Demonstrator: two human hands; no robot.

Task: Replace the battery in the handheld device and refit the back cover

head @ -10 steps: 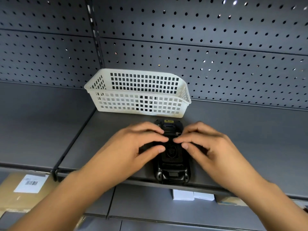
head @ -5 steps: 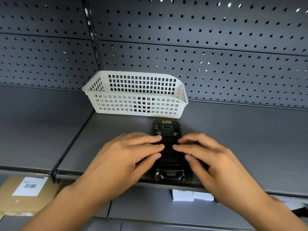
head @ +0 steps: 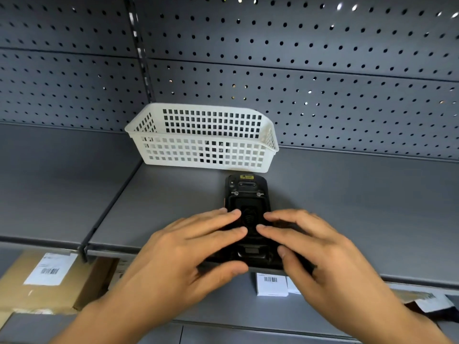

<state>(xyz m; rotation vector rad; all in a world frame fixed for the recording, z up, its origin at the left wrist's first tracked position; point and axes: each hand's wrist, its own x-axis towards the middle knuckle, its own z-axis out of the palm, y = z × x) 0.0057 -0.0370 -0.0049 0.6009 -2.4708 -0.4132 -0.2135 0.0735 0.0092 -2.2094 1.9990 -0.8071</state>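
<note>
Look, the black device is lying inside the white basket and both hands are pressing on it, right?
Not quite. The device is not inside the basket; it lies on the shelf in front of it, near the front edge, as the head view shows. The rest holds: the left hand and right hand are both on the device.

One head-worn wide-angle view looks forward and down, close over the fingers (head: 238,230); shelf (head: 347,207) spreads beneath them, pegboard wall (head: 323,70) rises beyond the fingertips
</note>
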